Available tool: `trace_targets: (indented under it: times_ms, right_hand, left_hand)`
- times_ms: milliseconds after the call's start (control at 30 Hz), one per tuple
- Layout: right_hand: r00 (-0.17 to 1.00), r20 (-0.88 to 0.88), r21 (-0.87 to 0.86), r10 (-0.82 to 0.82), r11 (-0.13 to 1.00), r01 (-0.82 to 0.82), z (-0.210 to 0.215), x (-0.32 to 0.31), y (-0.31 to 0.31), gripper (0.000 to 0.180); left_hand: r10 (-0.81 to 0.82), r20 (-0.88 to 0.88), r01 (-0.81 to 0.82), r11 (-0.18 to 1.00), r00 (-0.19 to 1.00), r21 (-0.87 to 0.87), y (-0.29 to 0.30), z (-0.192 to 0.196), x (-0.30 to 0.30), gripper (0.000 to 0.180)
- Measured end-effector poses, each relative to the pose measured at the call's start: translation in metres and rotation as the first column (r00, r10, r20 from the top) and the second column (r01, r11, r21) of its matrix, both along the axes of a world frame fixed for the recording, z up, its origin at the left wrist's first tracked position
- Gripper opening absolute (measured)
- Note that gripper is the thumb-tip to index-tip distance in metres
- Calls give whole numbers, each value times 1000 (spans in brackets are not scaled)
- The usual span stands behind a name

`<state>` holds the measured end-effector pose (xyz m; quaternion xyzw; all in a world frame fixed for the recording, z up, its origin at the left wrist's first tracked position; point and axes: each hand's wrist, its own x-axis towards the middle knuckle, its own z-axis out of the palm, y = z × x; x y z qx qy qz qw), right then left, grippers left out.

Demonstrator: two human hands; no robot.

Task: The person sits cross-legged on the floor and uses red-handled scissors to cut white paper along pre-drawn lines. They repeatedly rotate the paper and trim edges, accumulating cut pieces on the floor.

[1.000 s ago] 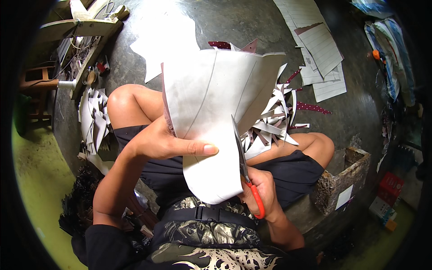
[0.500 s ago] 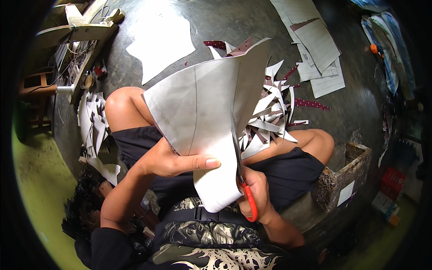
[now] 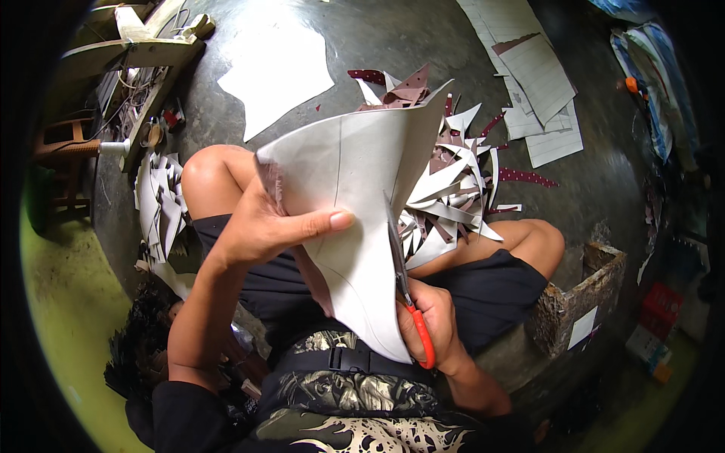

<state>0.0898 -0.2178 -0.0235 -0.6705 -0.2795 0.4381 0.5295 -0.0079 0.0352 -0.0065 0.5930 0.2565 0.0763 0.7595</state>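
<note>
A large white sheet (image 3: pixel 362 166) with curved drawn lines hangs bent over my lap. Along its left edge, my left hand (image 3: pixel 268 226) grips it, thumb on top and the fingers hidden underneath. My right hand (image 3: pixel 434 321) is closed round the red handles of a pair of scissors (image 3: pixel 420 332). Their dark blades point away from me and lie at the sheet, the upper blade over its face along a drawn line. A pile of pointed offcuts (image 3: pixel 453 189), white and maroon, lies just beyond my right knee.
Shaped white pieces (image 3: pixel 160 204) are stacked left of my left knee. A bright white cut sheet (image 3: pixel 279 68) lies on the floor ahead. Lined sheets (image 3: pixel 536 83) overlap at the far right. A worn box (image 3: pixel 578 294) stands by my right knee, and a wooden frame (image 3: pixel 162 57) at the far left.
My left hand has shifted up along the sheet's left edge. The sheet's near end, curled before, now hangs flatter towards my waist. The scissors have barely moved.
</note>
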Motion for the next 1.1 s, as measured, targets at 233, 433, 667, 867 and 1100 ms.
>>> trace_targets:
  times_ms: [233,433,667,867,1100]
  right_hand:
    - [995,-104,24,7,1000,-4,-5,4,-6,25]
    - [981,73,-67,182,982,-178,-10,11,-11,22]
    - [993,45,-90,111,990,-107,-14,4,-11,34]
    - [998,62,0,-5,1000,5,-25,-8,-13,29]
    - [991,132,42,-15,999,10,-20,-6,-6,26]
  left_hand:
    - [-220,172,235,969,960,-75,26,7,-6,80]
    - [-551,77,556,829,831,-63,81,31,26,66]
    - [-522,-99,528,848,847,41,49,36,42,62]
    - [-468,-19,466,875,884,129,41,20,33,69]
    - [-435,11,433,898,900,76,33,15,31,75]
